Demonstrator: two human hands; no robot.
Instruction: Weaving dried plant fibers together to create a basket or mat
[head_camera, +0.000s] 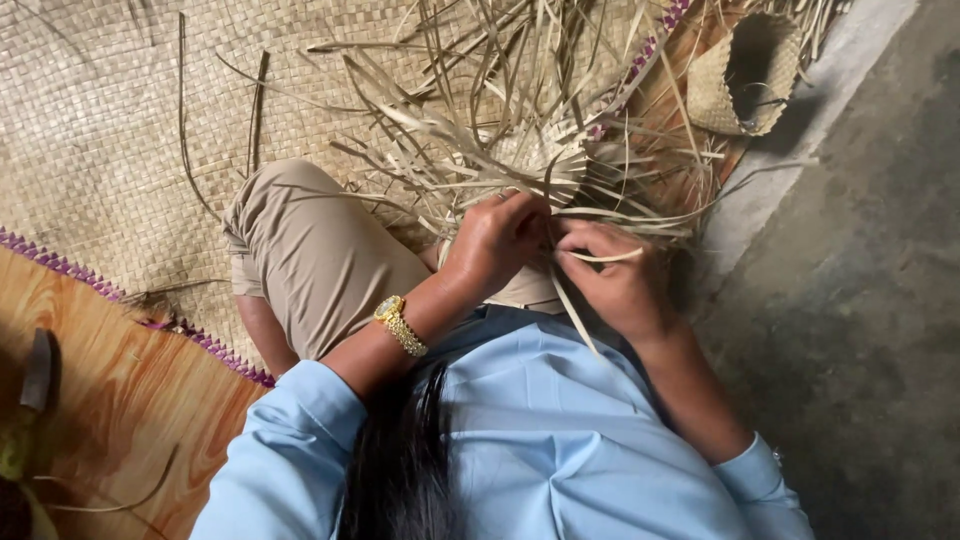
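Left hand: I see my left hand (497, 240) curled over the strips. Its grip is pressed shut on the half-woven piece (540, 160), with the fingers tucked in.
Right hand: My right hand (610, 275) sits just beside the left one. Its grip pinches one loose strip (608, 257) between thumb and finger.
Woven piece: The half-woven piece rests in front of my knee (300, 240), right above both hands. Many dry strips stick out of it in every direction. There are too many for me to count.
Count: I see two hands, one gold watch (400, 323) on the left wrist, one small woven basket (745, 75) and one big mat (100, 130).
Basket: The small woven basket lies on its side at the top right, well apart from my hands. Its open mouth shows dark inside.
Mat edge: The big mat has a purple edge (150, 320) that runs down the left side. Past that edge is a wooden floor (130, 420).
Right edge: A grey concrete floor (860, 330) lies on the right, past a pale ledge (800, 130).
Open room: The loose strips crowd the space above my hands. There is more open mat at the top left.
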